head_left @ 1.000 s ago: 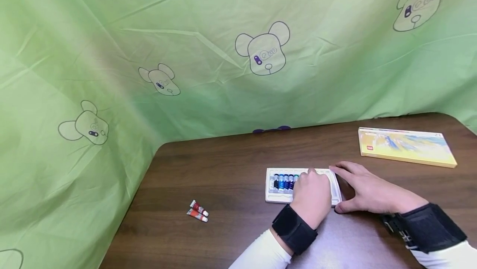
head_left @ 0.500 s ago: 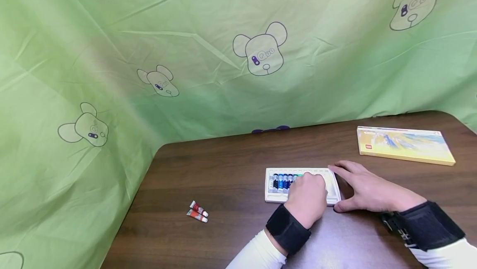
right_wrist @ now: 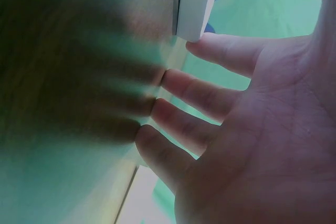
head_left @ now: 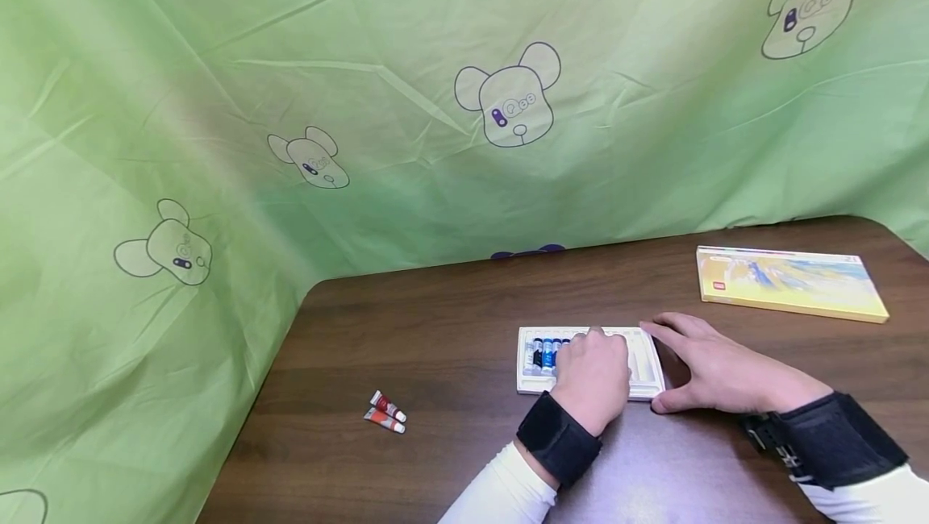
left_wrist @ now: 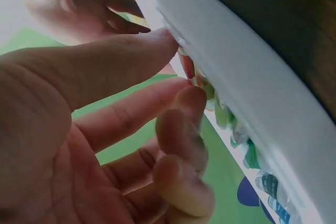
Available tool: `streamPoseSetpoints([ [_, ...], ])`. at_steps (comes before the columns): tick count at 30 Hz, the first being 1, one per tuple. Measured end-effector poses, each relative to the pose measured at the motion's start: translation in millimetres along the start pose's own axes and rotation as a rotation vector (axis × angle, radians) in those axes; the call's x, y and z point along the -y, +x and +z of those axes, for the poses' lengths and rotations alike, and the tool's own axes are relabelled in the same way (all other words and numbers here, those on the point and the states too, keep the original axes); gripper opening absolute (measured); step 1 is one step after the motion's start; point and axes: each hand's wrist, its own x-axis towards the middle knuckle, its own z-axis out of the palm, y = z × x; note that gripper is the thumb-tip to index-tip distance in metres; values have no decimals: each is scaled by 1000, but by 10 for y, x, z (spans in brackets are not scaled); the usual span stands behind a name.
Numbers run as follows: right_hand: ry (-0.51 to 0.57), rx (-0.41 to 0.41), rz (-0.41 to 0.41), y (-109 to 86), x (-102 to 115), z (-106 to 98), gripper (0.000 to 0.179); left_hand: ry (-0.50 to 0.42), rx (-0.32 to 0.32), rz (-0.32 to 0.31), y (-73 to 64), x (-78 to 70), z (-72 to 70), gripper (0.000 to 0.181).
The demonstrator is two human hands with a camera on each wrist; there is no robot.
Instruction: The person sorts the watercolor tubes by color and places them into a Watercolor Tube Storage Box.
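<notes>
1. On the counter (head_left: pixel 450 322), the white tray (head_left: pixel 644 367) lies flat, carrying a row of paint tubes (head_left: pixel 547 356).
2. Left hand (head_left: pixel 595 375): over the tray, fingers bent, thumb near the index fingertip; whether a tube is gripped cannot be told.
3. Right hand (head_left: pixel 707 367): spread wide, touching the tray's right end without closing round it.
4. Yellow box (head_left: pixel 791 284): beyond the right hand.
</notes>
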Motion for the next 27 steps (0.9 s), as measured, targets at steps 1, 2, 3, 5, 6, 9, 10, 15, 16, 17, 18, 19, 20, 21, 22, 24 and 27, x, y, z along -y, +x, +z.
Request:
streamPoseSetpoints([
  [1, 0, 0, 1, 0, -2, 0, 104, 8, -6, 0, 4, 1, 5, 10],
  [2, 0, 1, 1, -1, -4, 1, 104, 15, -11, 0, 7, 2, 10, 9],
  [3, 0, 1, 1, -2, -6, 2, 104, 21, -13, -2, 10, 3, 14, 8],
  [5, -3, 1, 2, -3, -6, 2, 104, 32, -22, -4, 16, 5, 24, 6],
  [6, -5, 1, 2, -3, -5, 2, 104, 38, -27, -5, 18, 5, 28, 6],
  [9, -8, 0, 3, -4, 0, 2, 103, 47, -38, -6, 20, 4, 36, 5],
  [10, -8, -1, 2, -4, 1, 2, 103, 49, -43, -6, 19, 3, 37, 5],
  [15, -8, 1, 7, -3, -2, 5, 104, 58, -53, -8, 15, 5, 38, 5],
  [16, -10, 3, 7, -2, -3, 6, 104, 58, -52, -9, 14, 7, 38, 5],
  [17, -12, 5, 9, -2, -2, 5, 104, 58, -50, -8, 14, 9, 37, 5],
  [18, -9, 6, 5, -2, 0, 5, 104, 57, -48, -8, 14, 10, 36, 5],
  [19, -10, 6, 5, -3, 0, 4, 104, 56, -47, -7, 14, 10, 35, 5],
  [20, -11, 7, 5, -3, 1, 4, 104, 57, -47, -5, 14, 11, 35, 5],
  [21, -13, 8, 11, -3, 1, 3, 104, 56, -47, -4, 15, 12, 35, 5],
  [22, -17, 8, 15, -4, 0, 2, 104, 57, -47, -2, 16, 13, 34, 5],
  [24, -15, 5, 12, -4, 3, 1, 104, 60, -49, 3, 17, 15, 33, 4],
  [27, -19, 2, 12, -6, -1, 4, 104, 71, -49, 12, 17, 15, 30, 6],
])
